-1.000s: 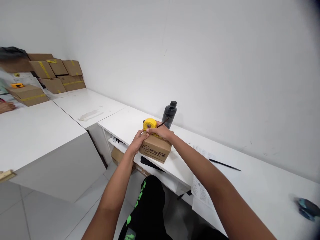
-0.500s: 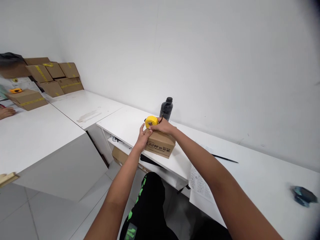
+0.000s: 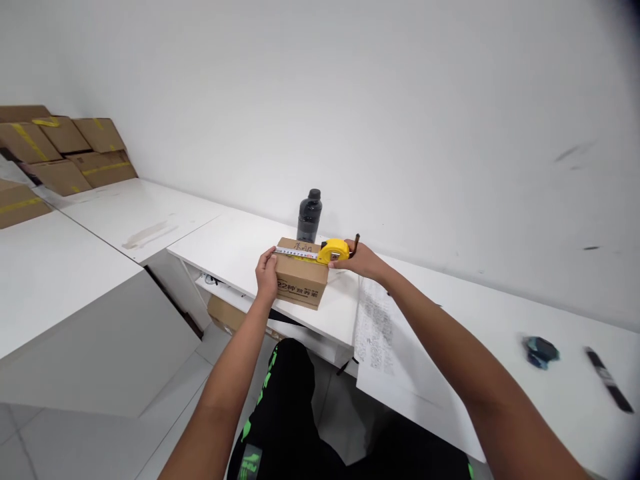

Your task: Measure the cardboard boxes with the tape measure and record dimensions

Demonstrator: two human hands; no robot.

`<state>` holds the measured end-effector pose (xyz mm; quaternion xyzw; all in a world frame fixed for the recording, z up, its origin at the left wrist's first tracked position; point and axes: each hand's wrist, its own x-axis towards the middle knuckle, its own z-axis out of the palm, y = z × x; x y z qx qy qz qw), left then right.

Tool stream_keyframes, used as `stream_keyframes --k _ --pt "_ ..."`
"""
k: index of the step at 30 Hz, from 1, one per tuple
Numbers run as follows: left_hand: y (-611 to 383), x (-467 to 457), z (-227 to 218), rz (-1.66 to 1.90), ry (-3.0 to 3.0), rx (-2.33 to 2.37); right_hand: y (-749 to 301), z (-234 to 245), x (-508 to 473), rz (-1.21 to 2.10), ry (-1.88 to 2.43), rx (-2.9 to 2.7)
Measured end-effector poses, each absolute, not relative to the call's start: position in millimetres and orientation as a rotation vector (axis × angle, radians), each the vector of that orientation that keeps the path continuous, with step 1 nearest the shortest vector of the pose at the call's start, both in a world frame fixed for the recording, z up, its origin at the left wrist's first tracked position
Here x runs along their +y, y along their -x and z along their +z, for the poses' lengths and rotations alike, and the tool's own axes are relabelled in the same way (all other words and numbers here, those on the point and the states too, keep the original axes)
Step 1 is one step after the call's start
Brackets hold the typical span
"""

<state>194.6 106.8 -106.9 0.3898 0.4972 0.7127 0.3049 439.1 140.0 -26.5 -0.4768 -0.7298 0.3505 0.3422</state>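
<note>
A small brown cardboard box (image 3: 301, 277) with dark printing on its side stands on the white table. Across its top lies the extended blade (image 3: 296, 253) of a yellow tape measure (image 3: 333, 251). My right hand (image 3: 361, 259) is closed around the tape measure's case at the box's right edge; a dark strap sticks up beside it. At the left edge of the box, my left hand (image 3: 267, 272) pinches the blade's end, fingers against the cardboard. Behind the box stands a dark bottle (image 3: 309, 217) with a black cap.
Written paper sheets (image 3: 383, 333) lie on the table (image 3: 240, 250) under my right forearm. Farther right are a blue-black item (image 3: 541, 351) and a dark strip-like object (image 3: 609, 379). Stacked cartons (image 3: 65, 177) stand at the far left, and a white wall (image 3: 350, 120) rises behind.
My right hand has moved right with the tape measure, drawing the blade out across the box top. My left hand stays at the left edge. The view has turned rightward.
</note>
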Motion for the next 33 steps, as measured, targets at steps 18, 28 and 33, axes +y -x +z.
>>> stream_keyframes --k 18,28,33 --pt "-193.9 112.2 -109.6 1.924 -1.063 1.351 -440.8 -32.2 128.3 0.612 1.213 -2.032" --pt "-186.6 103.0 -103.5 1.819 -1.064 1.313 -314.4 -29.2 140.1 0.572 1.114 -2.111" --pt "-198.0 85.7 -98.9 1.767 -0.879 1.415 -299.6 -35.8 158.9 0.753 1.158 -1.829"
